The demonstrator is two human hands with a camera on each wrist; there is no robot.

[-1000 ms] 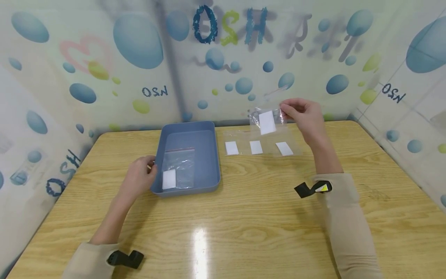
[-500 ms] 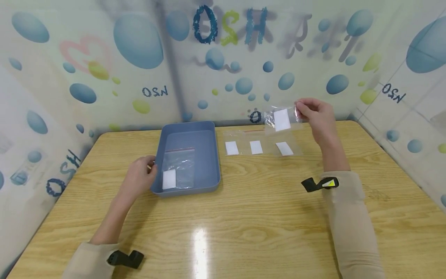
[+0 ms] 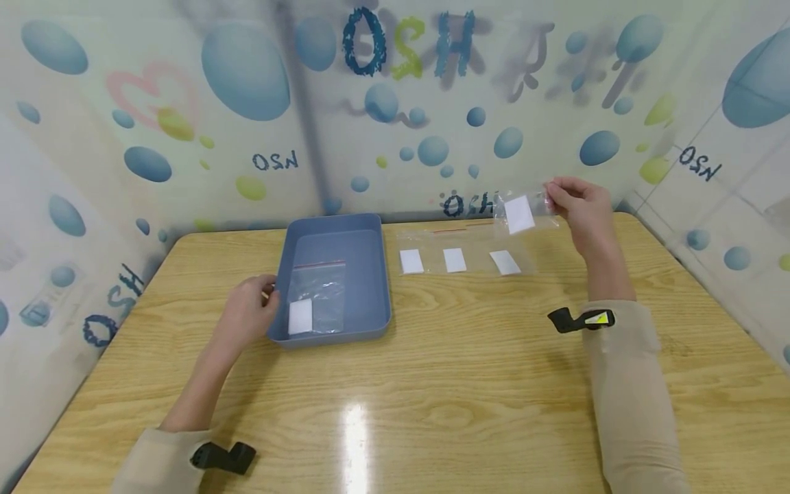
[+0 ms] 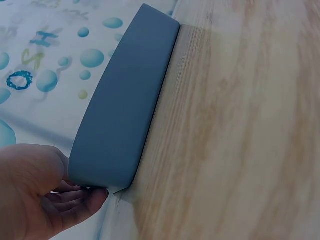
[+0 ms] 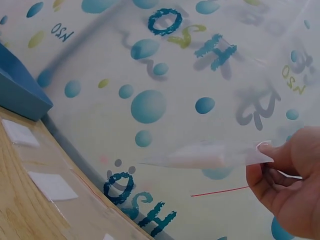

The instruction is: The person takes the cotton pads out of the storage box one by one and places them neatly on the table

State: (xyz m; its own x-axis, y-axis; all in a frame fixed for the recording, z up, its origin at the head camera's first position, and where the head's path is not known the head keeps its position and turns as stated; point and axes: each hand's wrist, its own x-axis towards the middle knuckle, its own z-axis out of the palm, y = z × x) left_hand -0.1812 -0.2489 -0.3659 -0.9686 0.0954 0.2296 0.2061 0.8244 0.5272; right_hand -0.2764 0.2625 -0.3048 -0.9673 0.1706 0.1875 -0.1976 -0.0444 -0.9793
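Observation:
My right hand [image 3: 583,209] pinches the right edge of a clear zip bag [image 3: 518,214] with a white rectangular piece inside. The bag hangs over the back right of the table, and the right wrist view shows it almost edge-on, beyond the thumb and fingers. At the tray's left side, my left hand [image 3: 245,315] grips the blue-grey tray [image 3: 365,288]; in the left wrist view its curled fingers [image 4: 80,205] meet the tray's end. Inside the tray lies another clear bag [image 3: 327,295] with a white piece in its lower left corner.
Right of the tray, three white pieces [image 3: 454,260] lie in a row in clear bags with red seal lines, overlapping along the back of the wooden table [image 3: 457,384]. A wall [image 3: 345,110] printed with blue bubbles and letters rises directly behind.
My right hand has carried the pinched bag to the right, from above the middle white piece to above and beyond the rightmost one. My left hand and the tray have stayed put.

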